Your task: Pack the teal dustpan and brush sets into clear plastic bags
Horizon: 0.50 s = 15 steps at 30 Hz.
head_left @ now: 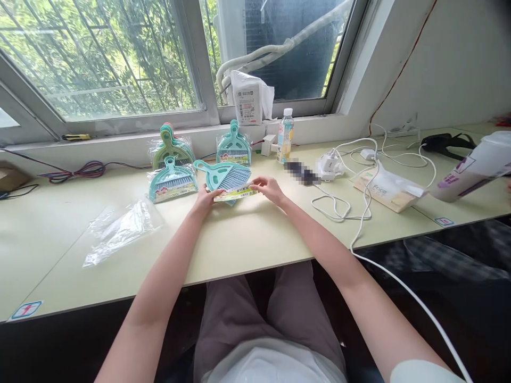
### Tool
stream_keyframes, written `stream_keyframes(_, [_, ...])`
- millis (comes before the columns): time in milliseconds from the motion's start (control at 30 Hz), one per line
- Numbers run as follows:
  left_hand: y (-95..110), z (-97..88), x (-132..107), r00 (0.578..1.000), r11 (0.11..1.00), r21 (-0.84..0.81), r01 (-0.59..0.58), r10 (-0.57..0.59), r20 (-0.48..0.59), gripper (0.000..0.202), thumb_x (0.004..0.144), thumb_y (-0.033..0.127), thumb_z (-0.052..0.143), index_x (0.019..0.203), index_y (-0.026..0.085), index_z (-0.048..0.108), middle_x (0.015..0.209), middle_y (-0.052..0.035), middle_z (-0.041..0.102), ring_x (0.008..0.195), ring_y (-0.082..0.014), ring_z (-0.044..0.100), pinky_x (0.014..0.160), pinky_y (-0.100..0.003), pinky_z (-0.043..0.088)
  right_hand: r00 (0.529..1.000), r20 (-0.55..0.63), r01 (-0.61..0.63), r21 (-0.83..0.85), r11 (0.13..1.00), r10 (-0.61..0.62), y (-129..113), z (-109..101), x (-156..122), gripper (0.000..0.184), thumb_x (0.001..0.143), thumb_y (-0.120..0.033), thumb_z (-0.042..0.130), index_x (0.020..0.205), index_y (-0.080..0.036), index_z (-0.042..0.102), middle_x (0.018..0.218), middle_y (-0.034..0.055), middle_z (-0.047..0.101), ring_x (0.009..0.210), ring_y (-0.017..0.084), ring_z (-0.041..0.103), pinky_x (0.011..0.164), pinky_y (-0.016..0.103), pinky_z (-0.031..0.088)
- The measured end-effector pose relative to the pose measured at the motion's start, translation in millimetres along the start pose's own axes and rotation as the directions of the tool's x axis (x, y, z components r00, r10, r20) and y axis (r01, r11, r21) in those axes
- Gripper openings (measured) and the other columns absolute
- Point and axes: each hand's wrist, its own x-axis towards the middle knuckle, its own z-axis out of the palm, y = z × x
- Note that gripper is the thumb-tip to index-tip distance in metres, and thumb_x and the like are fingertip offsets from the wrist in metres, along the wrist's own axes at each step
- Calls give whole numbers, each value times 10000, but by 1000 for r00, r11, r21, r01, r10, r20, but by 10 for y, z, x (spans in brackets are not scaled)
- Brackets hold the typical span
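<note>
A teal dustpan and brush set (219,173) is tilted above the table in front of me, its handle pointing up and left. My left hand (206,197) grips its lower left corner, thumb over a printed label (236,192) that runs along the front edge. At the label's right end, my right hand (270,189) pinches it between thumb and fingers. Just left of the set stands a packaged teal dustpan set (174,182), with a stack of green ones (171,149) behind it. Another teal set (233,150) leans against the sill.
A crumpled clear plastic bag (123,226) lies on the left of the table (239,250). To the right are a drink bottle (285,135), a charger (329,166) with white cables, a tissue pack (389,187) and a tilted large cup (471,167). One cable hangs over the front edge.
</note>
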Motion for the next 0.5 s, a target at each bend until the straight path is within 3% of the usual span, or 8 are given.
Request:
stream_keyframes(67, [-6, 15, -23, 999, 1000, 26, -8, 6, 52, 713, 591, 154, 821, 1196, 188, 446, 932, -58, 695, 807, -192, 702, 739, -329, 589, 986, -144, 74, -80, 994, -84, -16, 10, -1, 163, 808, -353, 682, 867, -202, 700, 862, 27, 734, 692, 146, 629, 659, 269, 474])
stream_keyframes(167, [-17, 42, -54, 988, 992, 128, -13, -6, 151, 713, 567, 208, 850, 1169, 187, 468, 978, -72, 698, 822, -208, 703, 722, -338, 592, 962, -241, 80, -212, 974, -132, -16, 14, -27, 124, 848, -337, 643, 864, -229, 701, 873, 10, 738, 696, 157, 631, 661, 281, 459])
stream_keyframes(367, [-66, 121, -19, 973, 969, 246, -2, -55, 226, 644, 522, 243, 864, 1075, 185, 540, 990, -65, 699, 866, -228, 698, 749, -352, 588, 972, -209, 28, -345, 938, -105, 87, 0, -30, 101, 873, -296, 612, 873, -241, 697, 881, 2, 728, 696, 161, 606, 656, 287, 446])
stream_keyframes(500, [-116, 229, -3, 988, 970, 242, 19, -54, 141, 635, 448, 197, 877, 996, 166, 557, 974, -73, 694, 894, -259, 692, 789, -408, 584, 972, -218, 8, -324, 946, -83, 167, 2, 11, 124, 878, -291, 598, 967, -234, 662, 963, 40, 694, 833, 195, 614, 770, 333, 485])
